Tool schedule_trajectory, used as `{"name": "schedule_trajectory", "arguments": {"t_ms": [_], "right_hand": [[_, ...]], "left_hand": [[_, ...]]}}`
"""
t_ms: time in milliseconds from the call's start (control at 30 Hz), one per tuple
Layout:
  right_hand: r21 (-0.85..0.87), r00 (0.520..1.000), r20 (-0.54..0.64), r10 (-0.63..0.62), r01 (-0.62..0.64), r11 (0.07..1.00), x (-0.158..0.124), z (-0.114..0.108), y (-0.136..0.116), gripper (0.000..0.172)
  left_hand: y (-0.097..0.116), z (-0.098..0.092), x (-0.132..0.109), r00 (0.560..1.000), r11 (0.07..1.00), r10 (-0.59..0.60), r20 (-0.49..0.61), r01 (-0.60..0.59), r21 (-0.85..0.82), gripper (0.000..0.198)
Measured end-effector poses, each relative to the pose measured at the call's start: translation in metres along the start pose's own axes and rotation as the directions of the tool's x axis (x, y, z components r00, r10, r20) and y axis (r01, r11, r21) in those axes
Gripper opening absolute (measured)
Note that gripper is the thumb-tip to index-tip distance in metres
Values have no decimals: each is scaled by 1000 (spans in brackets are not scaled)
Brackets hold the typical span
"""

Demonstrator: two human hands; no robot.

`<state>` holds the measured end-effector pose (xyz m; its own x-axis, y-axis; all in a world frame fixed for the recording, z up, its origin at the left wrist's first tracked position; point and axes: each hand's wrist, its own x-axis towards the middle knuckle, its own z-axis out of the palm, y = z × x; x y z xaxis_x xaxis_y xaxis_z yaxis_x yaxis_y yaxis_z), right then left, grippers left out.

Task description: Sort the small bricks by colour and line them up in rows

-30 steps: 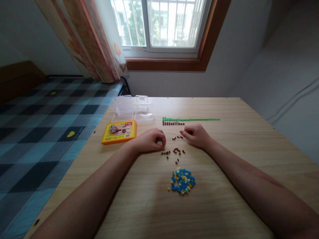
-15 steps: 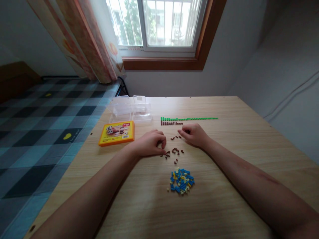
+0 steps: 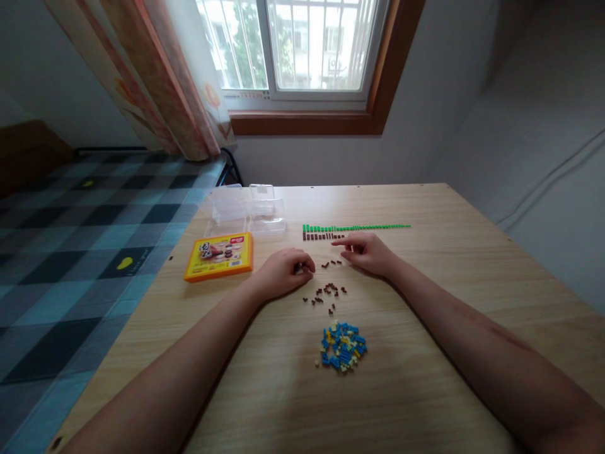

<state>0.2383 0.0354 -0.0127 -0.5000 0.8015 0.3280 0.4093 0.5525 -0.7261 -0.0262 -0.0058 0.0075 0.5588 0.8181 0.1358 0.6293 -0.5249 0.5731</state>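
Note:
Both my forearms rest on a light wooden table [image 3: 449, 265]. My left hand [image 3: 283, 272] lies curled just left of several loose small brown bricks [image 3: 327, 292], its fingertips pinched together; what they hold is too small to see. My right hand [image 3: 365, 251] has its forefinger stretched to the left, its tip at the right end of a short row of brown bricks [image 3: 322, 236]; the other fingers are curled. Behind that row runs a longer row of green bricks [image 3: 355, 227]. A heap of blue and pale yellow bricks [image 3: 342, 346] lies nearer to me.
An orange and yellow box [image 3: 219, 255] lies at the table's left, with an opened clear plastic case [image 3: 246, 210] behind it. A bed with a chequered blue cover [image 3: 85, 233] adjoins the table's left edge. A curtain [image 3: 161, 75] and a window [image 3: 293, 50] are beyond.
My right forefinger has stretched out to the end of the brown row. My left hand dipped to the loose brown bricks half a second ago and has drawn back a little, pinched.

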Motion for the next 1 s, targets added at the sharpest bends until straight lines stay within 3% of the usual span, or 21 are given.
{"name": "schedule_trajectory", "arguments": {"t_ms": [200, 400, 633, 833, 1000], "right_hand": [[31, 999, 48, 13, -14, 999, -1, -1, 1, 18], [37, 997, 70, 32, -35, 999, -1, -1, -1, 15], [60, 998, 53, 45, -48, 997, -1, 0, 2, 16], [51, 998, 63, 30, -34, 998, 0, -2, 3, 19], [54, 998, 59, 30, -33, 998, 0, -1, 4, 20]], "left_hand": [[4, 0, -1, 1000, 994, 27, 6, -27, 104, 9], [19, 4, -5, 989, 989, 146, 6, -146, 18, 21], [34, 18, -6, 992, 990, 123, 41, -125, 63, 22], [27, 14, -5, 974, 981, 193, 115, -192, -27, 20], [25, 12, -5, 977, 973, 193, 94, -177, -150, 18]]}}
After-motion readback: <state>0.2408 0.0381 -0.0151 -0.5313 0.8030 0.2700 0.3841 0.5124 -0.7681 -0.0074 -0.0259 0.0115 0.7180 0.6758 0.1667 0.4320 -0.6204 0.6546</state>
